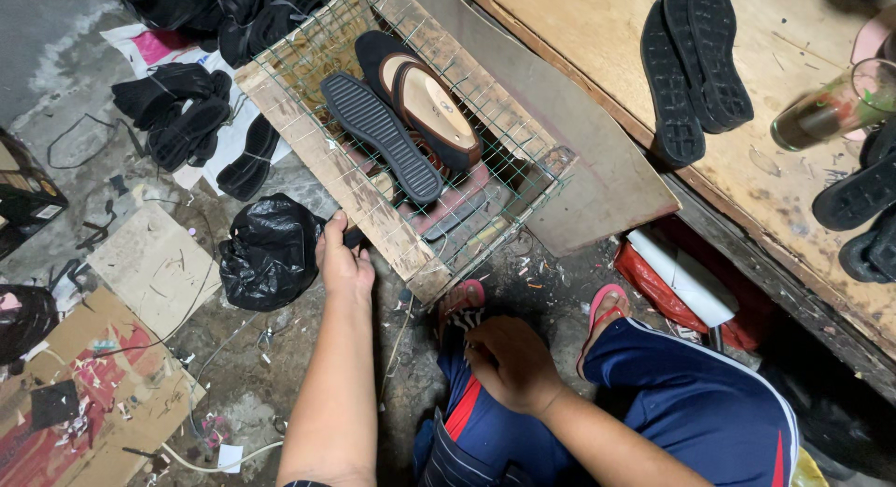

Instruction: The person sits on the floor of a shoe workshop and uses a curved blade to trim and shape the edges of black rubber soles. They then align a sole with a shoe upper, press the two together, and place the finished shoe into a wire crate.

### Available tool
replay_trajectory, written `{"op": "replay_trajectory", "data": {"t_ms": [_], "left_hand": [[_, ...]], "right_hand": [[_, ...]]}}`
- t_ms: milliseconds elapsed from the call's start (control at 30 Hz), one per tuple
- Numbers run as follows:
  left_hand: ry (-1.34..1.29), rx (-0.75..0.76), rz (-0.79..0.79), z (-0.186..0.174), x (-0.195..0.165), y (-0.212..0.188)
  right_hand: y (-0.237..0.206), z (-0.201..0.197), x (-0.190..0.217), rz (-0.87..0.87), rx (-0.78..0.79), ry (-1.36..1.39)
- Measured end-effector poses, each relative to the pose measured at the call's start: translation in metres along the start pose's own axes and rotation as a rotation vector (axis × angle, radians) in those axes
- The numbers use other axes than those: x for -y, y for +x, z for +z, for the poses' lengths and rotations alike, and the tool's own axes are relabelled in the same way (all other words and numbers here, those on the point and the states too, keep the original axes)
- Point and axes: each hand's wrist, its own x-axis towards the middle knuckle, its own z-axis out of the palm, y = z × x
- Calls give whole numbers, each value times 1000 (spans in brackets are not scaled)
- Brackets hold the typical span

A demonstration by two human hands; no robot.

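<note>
Two shoes (pixel 411 114) caged, two hands (pixel 343 263) below.

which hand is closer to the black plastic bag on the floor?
Left. The left hand is right beside the black plastic bag, at its right edge. The right hand rests down by the knee, well apart.

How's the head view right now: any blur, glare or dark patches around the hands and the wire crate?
Head view: left hand and wire crate are sharp and evenly lit, with no glare; right hand sits in softer shade by the knee; the lower right corner under the wooden bench falls into deep shadow; the glass at the right edge looks stretched by wide-angle distortion.
</note>
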Motion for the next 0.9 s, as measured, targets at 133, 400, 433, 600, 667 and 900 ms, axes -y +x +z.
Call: {"op": "replay_trajectory", "data": {"t_ms": [133,400,433,600,667,900], "left_hand": [[5,44,33,-1,-1,2],[-15,38,31,2,-5,8],[-18,57,44,1,-5,9],[-17,97,78,-2,-7,11],[-18,118,88,-2,-9,10],[22,68,109,-1,-16,5]], "right_hand": [[0,1,0,-22,-5,-8],[2,-1,1,14,15,-5],[2,-1,1,5,6,-1],[2,0,1,-6,-11,-12],[2,0,2,-5,-22,-14],[3,-3,6,-3,-28,-1]]}}
